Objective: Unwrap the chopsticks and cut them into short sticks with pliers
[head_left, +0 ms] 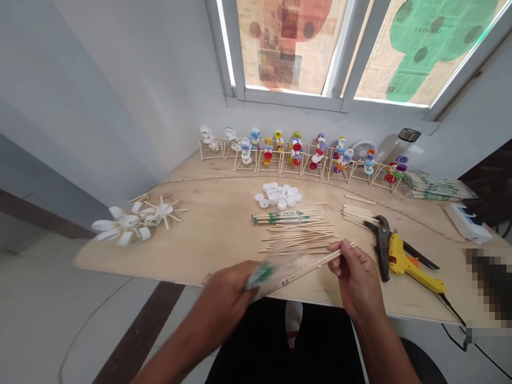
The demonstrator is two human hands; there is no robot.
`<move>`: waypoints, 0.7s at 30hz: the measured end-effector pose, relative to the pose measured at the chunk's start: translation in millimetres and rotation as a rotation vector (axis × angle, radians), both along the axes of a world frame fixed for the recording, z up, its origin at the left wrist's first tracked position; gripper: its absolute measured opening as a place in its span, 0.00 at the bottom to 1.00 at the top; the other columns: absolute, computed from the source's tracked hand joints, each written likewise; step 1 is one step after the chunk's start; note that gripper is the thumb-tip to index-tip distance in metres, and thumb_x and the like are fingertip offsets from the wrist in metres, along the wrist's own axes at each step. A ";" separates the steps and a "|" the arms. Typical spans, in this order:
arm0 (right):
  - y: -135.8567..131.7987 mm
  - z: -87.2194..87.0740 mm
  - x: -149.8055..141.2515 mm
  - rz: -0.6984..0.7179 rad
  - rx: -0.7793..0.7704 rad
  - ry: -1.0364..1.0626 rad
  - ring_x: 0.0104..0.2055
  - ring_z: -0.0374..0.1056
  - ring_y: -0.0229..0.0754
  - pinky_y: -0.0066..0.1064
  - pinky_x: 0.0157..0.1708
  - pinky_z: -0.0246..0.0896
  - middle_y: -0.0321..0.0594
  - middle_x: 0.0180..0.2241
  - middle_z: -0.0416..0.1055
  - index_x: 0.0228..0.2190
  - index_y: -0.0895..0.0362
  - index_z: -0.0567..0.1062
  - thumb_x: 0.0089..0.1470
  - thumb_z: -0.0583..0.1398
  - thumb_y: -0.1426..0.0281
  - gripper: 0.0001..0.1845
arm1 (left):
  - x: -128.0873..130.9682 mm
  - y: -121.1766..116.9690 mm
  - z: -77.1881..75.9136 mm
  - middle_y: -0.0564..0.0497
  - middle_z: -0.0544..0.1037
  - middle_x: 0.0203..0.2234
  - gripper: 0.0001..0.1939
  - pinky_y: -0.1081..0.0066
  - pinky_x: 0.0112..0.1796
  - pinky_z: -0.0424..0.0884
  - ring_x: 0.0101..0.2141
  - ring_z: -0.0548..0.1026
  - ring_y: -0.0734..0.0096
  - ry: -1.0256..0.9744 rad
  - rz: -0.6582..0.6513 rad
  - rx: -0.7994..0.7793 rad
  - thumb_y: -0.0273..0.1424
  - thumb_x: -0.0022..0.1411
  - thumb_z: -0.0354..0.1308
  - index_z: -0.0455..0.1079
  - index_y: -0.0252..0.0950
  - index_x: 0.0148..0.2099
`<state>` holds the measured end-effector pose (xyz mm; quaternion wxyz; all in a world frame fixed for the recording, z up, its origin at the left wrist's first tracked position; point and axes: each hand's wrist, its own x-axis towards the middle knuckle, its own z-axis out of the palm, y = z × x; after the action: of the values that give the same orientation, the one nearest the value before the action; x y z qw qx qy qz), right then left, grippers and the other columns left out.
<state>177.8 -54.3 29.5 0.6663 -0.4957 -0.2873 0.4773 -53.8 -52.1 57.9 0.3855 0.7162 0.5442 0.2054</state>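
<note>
My left hand [230,290] is closed on a clear plastic wrapper [262,274] with green print, smeared by motion. Between thumb and fingers, my right hand [358,280] pinches the far ends of a pair of wooden chopsticks [316,265], which slant down to the left, their lower part at the wrapper. Loose chopsticks [302,240] lie spread on the table just beyond the hands. Behind them are chopsticks still in their printed wrappers [286,217], then a heap of white bottle caps [282,197].
A black cutting tool [383,248] and a yellow glue gun [416,266] with a cord lie right, near short cut sticks [356,216]. White paddle wheels [128,221] sit left. Stick frames with coloured caps [296,157] line the back. A packed chopstick bundle [438,188] and power strip [468,224] are far right.
</note>
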 end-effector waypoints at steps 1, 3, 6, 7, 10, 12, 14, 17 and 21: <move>-1.2 0.3 -4.2 -0.005 0.002 -0.010 0.19 0.53 0.30 0.24 0.18 0.48 0.34 0.18 0.65 0.22 0.59 0.76 0.45 0.64 0.58 0.16 | 12.0 -2.3 -0.1 0.50 0.76 0.29 0.14 0.73 0.35 0.63 0.32 0.72 0.65 -0.002 -0.086 0.024 0.38 0.60 0.45 0.70 0.40 0.30; -3.7 0.8 -9.3 -0.024 0.007 -0.026 0.19 0.53 0.30 0.24 0.19 0.49 0.35 0.21 0.68 0.22 0.59 0.76 0.44 0.64 0.58 0.15 | 31.2 -7.5 -4.0 0.50 0.77 0.32 0.13 0.74 0.35 0.62 0.34 0.73 0.65 -0.005 -0.195 0.038 0.35 0.61 0.43 0.69 0.41 0.34; -5.8 2.0 -5.0 -0.041 0.016 -0.021 0.19 0.52 0.30 0.24 0.19 0.48 0.33 0.17 0.64 0.22 0.59 0.76 0.45 0.64 0.58 0.15 | 40.6 -13.3 -14.7 0.51 0.76 0.29 0.07 0.74 0.31 0.61 0.32 0.73 0.65 0.091 -0.205 -0.007 0.32 0.58 0.48 0.67 0.41 0.33; -5.8 2.3 0.0 -0.054 0.028 -0.006 0.18 0.52 0.30 0.24 0.18 0.47 0.32 0.16 0.62 0.23 0.59 0.76 0.46 0.64 0.58 0.15 | 38.0 -13.4 -18.4 0.51 0.76 0.26 0.05 0.75 0.29 0.60 0.30 0.73 0.65 0.144 -0.186 -0.017 0.31 0.56 0.49 0.66 0.40 0.31; -3.9 2.0 21.1 -0.165 0.091 0.048 0.18 0.52 0.29 0.24 0.17 0.46 0.31 0.16 0.61 0.23 0.59 0.76 0.46 0.64 0.60 0.13 | 17.1 -5.1 -26.7 0.52 0.75 0.22 0.06 0.75 0.28 0.60 0.27 0.73 0.66 0.262 -0.084 -0.005 0.27 0.53 0.49 0.66 0.40 0.28; -1.2 -0.6 34.9 -0.270 0.126 0.069 0.18 0.53 0.29 0.24 0.17 0.47 0.32 0.20 0.64 0.24 0.59 0.75 0.44 0.65 0.62 0.12 | -2.4 8.0 -29.9 0.53 0.76 0.23 0.09 0.74 0.30 0.62 0.28 0.73 0.66 0.274 0.053 0.037 0.26 0.54 0.46 0.67 0.40 0.30; 2.6 -5.5 43.3 -0.342 0.144 0.078 0.19 0.54 0.29 0.25 0.17 0.49 0.35 0.25 0.69 0.24 0.59 0.75 0.43 0.65 0.62 0.11 | -19.3 25.8 -32.0 0.53 0.77 0.26 0.10 0.74 0.32 0.63 0.31 0.74 0.65 0.257 0.218 0.122 0.31 0.56 0.45 0.68 0.40 0.32; 11.5 -15.9 42.6 -0.314 0.123 0.079 0.19 0.56 0.30 0.25 0.17 0.49 0.36 0.26 0.70 0.24 0.59 0.75 0.41 0.66 0.61 0.13 | -29.2 55.8 -34.6 0.50 0.78 0.32 0.16 0.73 0.36 0.64 0.37 0.74 0.62 0.248 0.314 0.257 0.39 0.58 0.45 0.71 0.38 0.37; 27.8 -27.1 26.9 -0.148 0.039 0.075 0.19 0.57 0.30 0.23 0.19 0.51 0.33 0.19 0.67 0.26 0.60 0.76 0.41 0.66 0.59 0.16 | -14.6 91.9 -38.3 0.46 0.79 0.33 0.19 0.73 0.33 0.63 0.36 0.75 0.61 0.381 0.258 0.292 0.40 0.60 0.43 0.72 0.36 0.37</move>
<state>204.7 -26.5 2.5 0.7197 -0.4842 -0.2339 0.4392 -68.4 39.8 19.5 0.1394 0.7147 0.6583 0.1908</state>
